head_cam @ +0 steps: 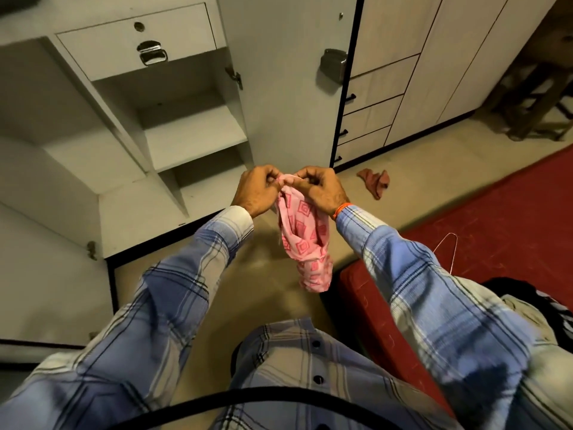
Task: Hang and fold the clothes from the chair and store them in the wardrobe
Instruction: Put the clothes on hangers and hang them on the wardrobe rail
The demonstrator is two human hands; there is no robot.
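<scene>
A pink cloth [305,243] with a red square pattern hangs bunched in front of me, above the floor. My left hand [257,190] and my right hand [319,187] both pinch its top edge, close together, fingers curled. Just beyond the hands stands the open grey wardrobe [192,135], showing bare shelves and a drawer [139,38] with a metal handle. A thin wire hanger [446,243] lies on the red surface to my right. Dark and light clothes [527,308] lie piled at the right edge, partly hidden by my sleeve.
The wardrobe's door [288,76] stands open between the shelves and a beige cupboard [403,69] with drawers. A small reddish rag [375,181] lies on the floor near that cupboard. A red surface [496,218] fills the right side. Wooden furniture legs [536,97] stand at the far right.
</scene>
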